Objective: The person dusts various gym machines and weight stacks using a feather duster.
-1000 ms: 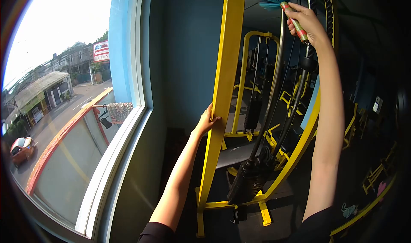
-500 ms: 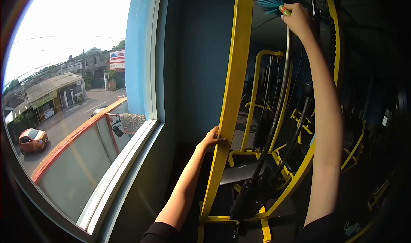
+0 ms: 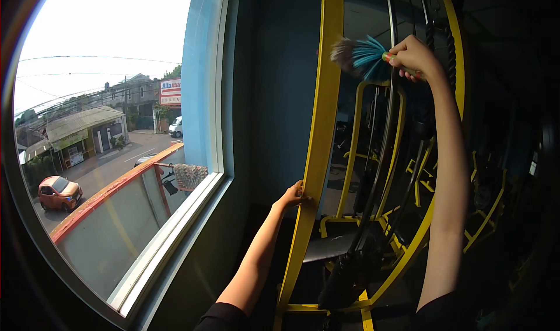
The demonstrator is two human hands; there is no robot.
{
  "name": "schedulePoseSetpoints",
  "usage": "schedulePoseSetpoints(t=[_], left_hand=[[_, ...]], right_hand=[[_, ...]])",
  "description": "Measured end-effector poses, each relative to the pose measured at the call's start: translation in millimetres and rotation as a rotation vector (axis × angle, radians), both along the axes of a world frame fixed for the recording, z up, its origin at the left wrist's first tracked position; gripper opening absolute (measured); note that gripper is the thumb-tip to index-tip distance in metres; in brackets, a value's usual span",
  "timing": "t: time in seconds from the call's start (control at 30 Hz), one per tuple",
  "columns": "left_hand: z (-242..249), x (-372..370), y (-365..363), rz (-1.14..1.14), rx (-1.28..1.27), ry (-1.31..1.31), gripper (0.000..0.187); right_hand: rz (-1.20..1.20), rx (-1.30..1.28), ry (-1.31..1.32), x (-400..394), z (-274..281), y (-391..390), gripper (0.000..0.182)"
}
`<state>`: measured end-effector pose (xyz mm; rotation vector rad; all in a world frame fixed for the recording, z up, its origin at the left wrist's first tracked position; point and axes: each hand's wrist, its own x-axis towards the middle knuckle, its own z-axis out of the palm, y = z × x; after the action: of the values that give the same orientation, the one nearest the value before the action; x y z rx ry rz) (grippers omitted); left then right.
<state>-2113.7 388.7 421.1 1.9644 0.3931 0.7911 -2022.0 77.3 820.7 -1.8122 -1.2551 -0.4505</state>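
Observation:
My right hand [image 3: 413, 58] is closed around the short handle of a duster [image 3: 367, 58] with teal bristles and a greyish, fluffy tip. The duster points left, and its tip overlaps the inner edge of a tall yellow post [image 3: 321, 132] of a gym machine. Lower down, my left hand [image 3: 290, 197] grips the outer edge of that post, fingers curled against it. A chrome guide rod [image 3: 391, 16] runs down close beside my right hand. Part of the duster's handle is hidden in my fist.
On the left, a window [image 3: 217, 97] looks onto a street with an orange car [image 3: 60, 192]. Black braided rope [image 3: 451, 56] hangs right of my right hand. A black padded seat [image 3: 329, 247] and more yellow gym frames [image 3: 352, 138] stand beyond the post.
My right hand has brought the duster down along the post from near the top of the view. My left hand stays on the post; the view has shifted slightly.

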Motion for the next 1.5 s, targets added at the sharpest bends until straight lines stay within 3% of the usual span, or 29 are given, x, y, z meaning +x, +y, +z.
schedulePoseSetpoints(t=[0.1,0.13,0.2,0.27,0.37,0.43,0.5,0.57,0.6,0.63,0.77,0.87,0.9,0.97,1.03,1.07,1.17,1.23,1.3,1.33,1.43,1.5], left_hand=[[-4.9,5.9,9.1,0.019,0.032,0.009,0.071],[-4.9,6.2,9.5,0.022,0.036,0.013,0.071],[-0.9,2.6,1.6,0.004,-0.013,0.015,0.071],[1.1,0.7,-1.7,0.003,-0.004,0.016,0.071],[5.1,-2.6,-11.0,0.027,0.021,0.007,0.068],[3.3,-1.7,-3.7,-0.017,0.061,0.077,0.078],[-2.3,1.3,0.8,0.019,0.082,0.069,0.077],[3.5,-0.4,-5.9,-0.026,0.021,0.036,0.079],[8.3,-1.1,-9.7,-0.022,0.024,0.041,0.079],[8.5,-1.4,-10.4,-0.016,0.026,0.049,0.079],[-1.2,1.7,-2.1,-0.009,0.027,0.023,0.077],[1.8,2.5,-5.5,-0.007,0.016,0.040,0.075],[5.2,1.7,-10.5,0.000,0.000,0.043,0.074],[6.9,2.6,-14.8,-0.007,-0.016,0.038,0.071],[4.3,3.9,-12.3,0.005,-0.017,0.038,0.070],[4.0,4.5,-11.1,-0.034,-0.031,0.032,0.071],[3.0,5.3,-9.2,-0.011,-0.024,0.048,0.072],[3.7,5.0,-9.3,-0.010,-0.032,0.053,0.072],[7.0,3.6,-8.8,-0.007,-0.043,0.058,0.071],[11.2,3.0,-8.9,0.006,-0.023,0.106,0.071],[12.4,4.7,-6.0,0.031,-0.018,0.179,0.070],[-9.9,13.0,24.8,0.000,0.050,0.095,0.070]], right_hand=[[-0.118,0.528,-0.476,10.5,-2.6,22.1,0.016],[-0.199,0.612,-0.598,15.7,1.2,28.7,0.020],[-0.183,0.737,-0.564,16.1,1.3,38.2,0.026],[-0.183,0.772,-0.564,15.9,-7.3,38.6,0.028],[-0.144,0.612,-0.565,-6.2,-30.5,10.3,0.036],[-0.057,0.331,-0.448,-10.5,-44.6,1.4,0.035],[-0.069,0.353,-0.460,18.9,-54.6,22.6,0.033],[-0.022,0.860,-0.933,64.7,-54.5,47.0,0.034],[-0.025,0.861,-0.852,53.7,-60.8,43.4,0.024],[-0.044,0.718,-0.446,-10.8,-80.0,10.2,0.015],[-0.077,0.755,-0.503,-1.0,-82.7,23.5,0.012],[-0.067,0.411,-0.316,-21.0,-86.4,-2.7,0.012],[-0.109,0.392,-0.396,-13.1,-88.5,4.7,0.021],[-0.107,0.195,-0.367,-4.9,-93.6,6.5,0.014],[-0.076,-0.083,-0.298,-13.8,-95.0,-8.0,0.025],[-0.174,-0.264,-0.292,-16.0,-92.9,-5.2,0.024],[-0.147,-0.336,-0.313,-14.4,-96.4,-8.0,0.023],[-0.191,-0.297,-0.300,-6.6,-96.0,-2.2,0.021],[-0.071,0.196,-0.470,3.1,-99.9,-1.0,0.021],[-0.036,0.562,-0.561,-1.2,-103.2,15.6,0.007],[0.089,0.642,-0.633,3.2,-127.4,14.9,0.013],[0.139,0.535,-0.548,4.9,-163.9,19.3,0.008]])
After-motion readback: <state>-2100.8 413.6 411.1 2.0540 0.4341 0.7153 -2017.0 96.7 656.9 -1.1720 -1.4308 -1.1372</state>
